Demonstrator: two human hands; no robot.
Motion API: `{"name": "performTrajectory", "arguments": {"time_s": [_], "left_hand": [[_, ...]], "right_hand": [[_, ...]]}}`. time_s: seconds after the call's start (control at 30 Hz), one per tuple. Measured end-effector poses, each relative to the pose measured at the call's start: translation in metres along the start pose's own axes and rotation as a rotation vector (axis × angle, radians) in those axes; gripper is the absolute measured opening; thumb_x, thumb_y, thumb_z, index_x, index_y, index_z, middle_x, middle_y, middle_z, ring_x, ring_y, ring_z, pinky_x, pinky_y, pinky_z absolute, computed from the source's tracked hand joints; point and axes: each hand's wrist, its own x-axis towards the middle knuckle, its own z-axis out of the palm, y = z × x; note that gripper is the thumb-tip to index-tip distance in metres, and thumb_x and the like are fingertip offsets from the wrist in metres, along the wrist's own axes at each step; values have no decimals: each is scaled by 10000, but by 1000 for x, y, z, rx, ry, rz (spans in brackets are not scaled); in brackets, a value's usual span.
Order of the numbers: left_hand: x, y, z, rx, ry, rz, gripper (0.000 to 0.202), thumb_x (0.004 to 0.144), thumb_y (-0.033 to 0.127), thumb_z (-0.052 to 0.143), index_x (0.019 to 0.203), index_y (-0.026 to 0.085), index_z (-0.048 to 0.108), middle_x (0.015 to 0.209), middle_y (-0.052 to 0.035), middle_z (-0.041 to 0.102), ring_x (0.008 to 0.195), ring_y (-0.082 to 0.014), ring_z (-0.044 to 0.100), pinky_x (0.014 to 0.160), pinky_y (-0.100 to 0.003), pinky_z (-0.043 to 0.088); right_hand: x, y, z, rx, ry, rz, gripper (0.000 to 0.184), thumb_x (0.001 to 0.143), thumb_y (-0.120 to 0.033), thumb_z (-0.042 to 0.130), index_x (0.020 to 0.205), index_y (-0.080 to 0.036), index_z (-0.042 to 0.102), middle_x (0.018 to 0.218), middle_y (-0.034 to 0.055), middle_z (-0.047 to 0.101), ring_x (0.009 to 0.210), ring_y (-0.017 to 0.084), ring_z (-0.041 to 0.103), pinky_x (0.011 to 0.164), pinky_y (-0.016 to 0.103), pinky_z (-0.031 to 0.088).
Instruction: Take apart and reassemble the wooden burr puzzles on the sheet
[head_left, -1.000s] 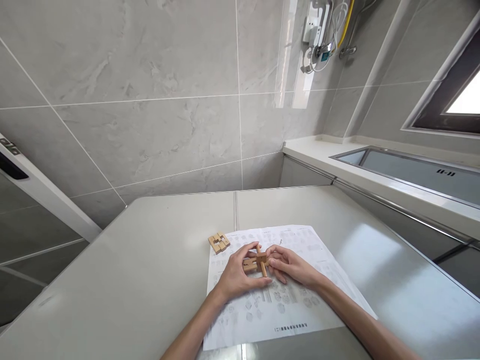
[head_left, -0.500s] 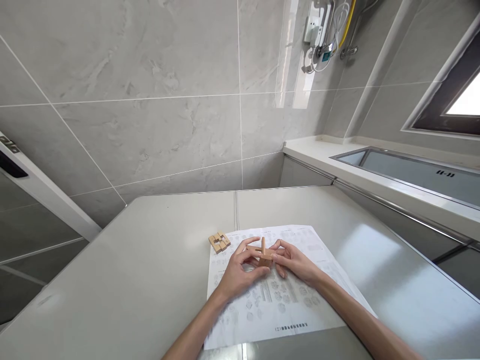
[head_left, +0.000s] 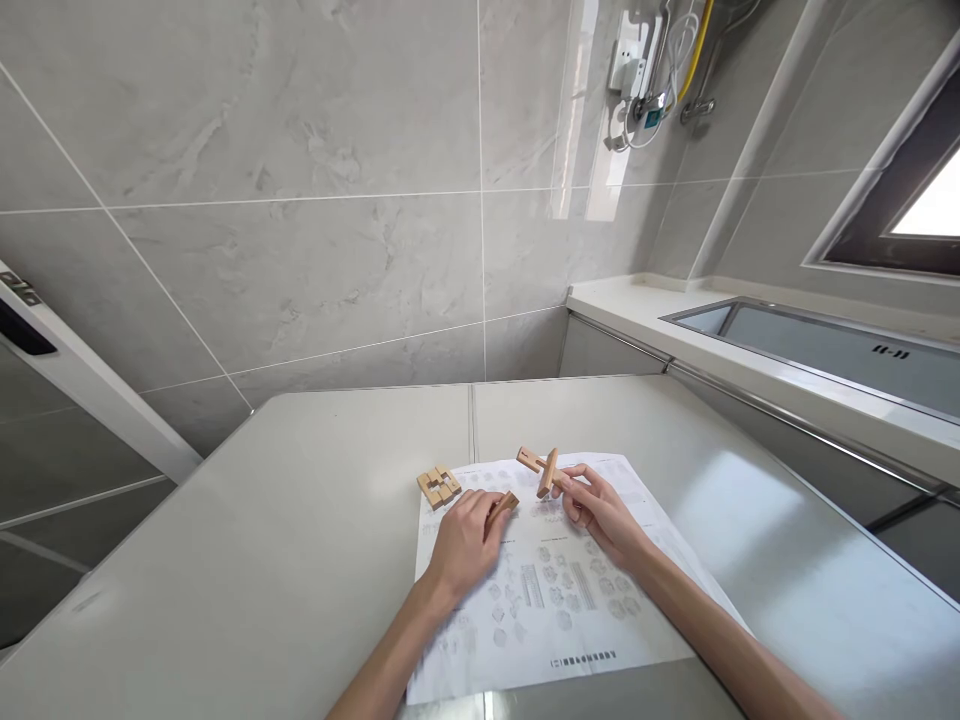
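Pinched in my right hand (head_left: pixel 596 507) are two crossed wooden puzzle pieces (head_left: pixel 550 472), one slotted bar with another bar standing across it. They are held above the far part of a printed instruction sheet (head_left: pixel 525 645). My left hand (head_left: pixel 466 540) is closed around a single wooden puzzle piece (head_left: pixel 504 508), whose end sticks out past the thumb. A gap separates this piece from the crossed pair. Beyond my left fingers, a flat wooden assembly of several blocks (head_left: pixel 439 486) with a hole in its middle lies over the sheet's far left corner.
The sheet lies on a light grey table (head_left: pixel 300 560) with a seam. Behind it rises a grey tiled wall (head_left: pixel 300 250). On the right stand a counter with a sink (head_left: pixel 817 345) and a window (head_left: pixel 900 200). A white-framed panel (head_left: pixel 90 370) is at left.
My hands have moved apart. The crossed pieces have gone up and right with my right hand, while my left hand has drawn back with one separate piece.
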Motion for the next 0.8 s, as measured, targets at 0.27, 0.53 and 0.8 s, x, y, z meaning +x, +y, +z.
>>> {"name": "performTrajectory", "arguments": {"time_s": [0.27,0.53,0.8], "left_hand": [[-6,-10,11,209,-31,92,202,1084,318,503,1051,225,680,967,-67,684,869,-249,660,764,-395,536],[-4,-4,3,175,64,139,500,1069,348,555,1529,263,376,1387,-138,580,1251,-317,593,1027,-507,527],[-4,-2,2,309,-164,288,237,1029,138,469,1234,216,558,1007,-77,685,898,-271,628,797,-417,493]], "right_hand": [[-5,-4,7,-93,-112,30,463,892,-650,778,1038,-249,599,872,20,733,553,124,467,541,276,348],[-7,-5,9,-84,-215,36,416,933,-601,765,1029,-251,561,868,16,744,541,112,477,550,270,356],[-13,-8,11,-104,-506,71,426,947,-568,763,1146,-241,575,796,1,731,560,129,548,558,265,386]]}}
